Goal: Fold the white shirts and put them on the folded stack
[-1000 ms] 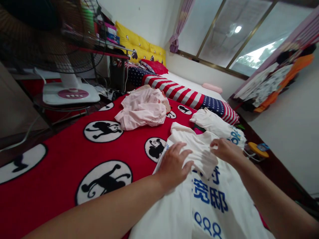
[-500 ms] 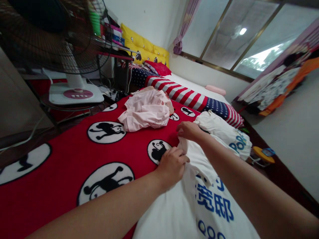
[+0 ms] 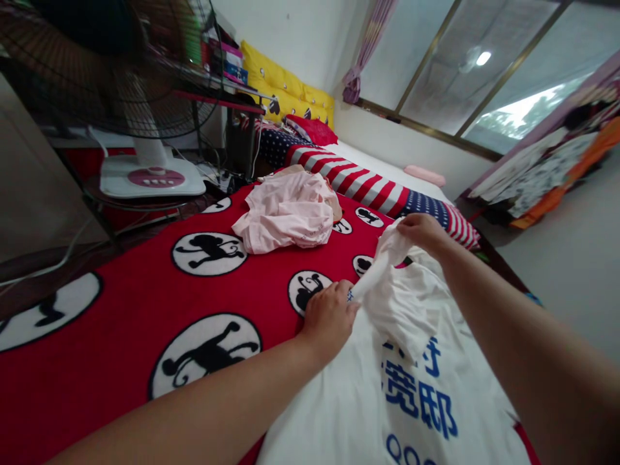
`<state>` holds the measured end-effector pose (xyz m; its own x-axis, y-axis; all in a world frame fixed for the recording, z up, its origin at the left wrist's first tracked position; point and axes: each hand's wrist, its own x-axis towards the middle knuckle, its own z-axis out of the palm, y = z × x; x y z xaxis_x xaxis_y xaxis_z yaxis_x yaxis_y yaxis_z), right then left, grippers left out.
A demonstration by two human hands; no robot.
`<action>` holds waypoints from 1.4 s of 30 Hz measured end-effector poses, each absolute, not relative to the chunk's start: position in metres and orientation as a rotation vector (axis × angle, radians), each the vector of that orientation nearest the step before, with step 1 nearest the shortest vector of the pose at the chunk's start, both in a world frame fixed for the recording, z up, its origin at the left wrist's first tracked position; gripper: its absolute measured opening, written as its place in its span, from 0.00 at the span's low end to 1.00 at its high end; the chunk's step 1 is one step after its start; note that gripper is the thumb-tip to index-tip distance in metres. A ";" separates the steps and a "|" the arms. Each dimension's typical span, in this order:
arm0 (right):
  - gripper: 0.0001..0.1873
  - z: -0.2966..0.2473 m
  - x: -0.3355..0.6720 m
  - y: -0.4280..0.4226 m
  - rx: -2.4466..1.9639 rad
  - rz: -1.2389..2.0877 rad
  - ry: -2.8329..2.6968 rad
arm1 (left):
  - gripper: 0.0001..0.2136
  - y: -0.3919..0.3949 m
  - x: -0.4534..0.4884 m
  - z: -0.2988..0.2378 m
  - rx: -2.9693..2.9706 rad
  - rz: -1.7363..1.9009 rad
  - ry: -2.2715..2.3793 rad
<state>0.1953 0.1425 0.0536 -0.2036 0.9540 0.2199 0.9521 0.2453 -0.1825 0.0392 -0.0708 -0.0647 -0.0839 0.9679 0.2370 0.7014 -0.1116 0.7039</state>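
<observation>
Folding in the left side of the white T-shirt (image 3: 329,413) looks like the step in hand; it lies spread at the near right of the red monkey-print blanket (image 3: 121,329), with blue characters on its front. The left hand (image 3: 329,318) bears on the shirt's left edge, fingers bent and drawn nearly together on the cloth, though their tips are partly hidden. The right hand (image 3: 423,231) is farther off, at the far end of the shirt, its fingers curled closed on a bunched part of the upper edge. Between the two runs a narrow strip of white cloth, drawn fairly taut and slanting toward the far right.

As I judge it, the next move calls for laying that strip down straight while the left hand anchors the edge — the cloth just right of it is rumpled and seems to want smoothing.

Half a second ago the right hand was close to the left one, over the shirt's far left corner; now it is farther right, and the strip stretches between them. The left hand has hardly shifted. The pale pink garment (image 3: 290,216), beyond the shirt to the left — crumpled and untouched — lies as it did.
</observation>
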 end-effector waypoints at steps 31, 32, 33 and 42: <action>0.14 -0.027 0.238 0.082 -1.757 -0.140 -2.013 | 0.18 -0.070 0.040 -0.072 2.224 1.175 1.688; 0.15 -0.027 0.245 0.073 -1.826 -0.231 -2.074 | 0.17 -0.071 0.040 -0.073 2.296 1.158 1.619; 0.16 -0.028 0.252 0.064 -1.894 -0.295 -2.126 | 0.17 -0.070 0.041 -0.074 2.357 1.133 1.552; 0.16 -0.030 0.287 0.042 -1.858 -0.037 -2.145 | 0.23 -0.071 0.050 -0.089 2.493 0.862 1.491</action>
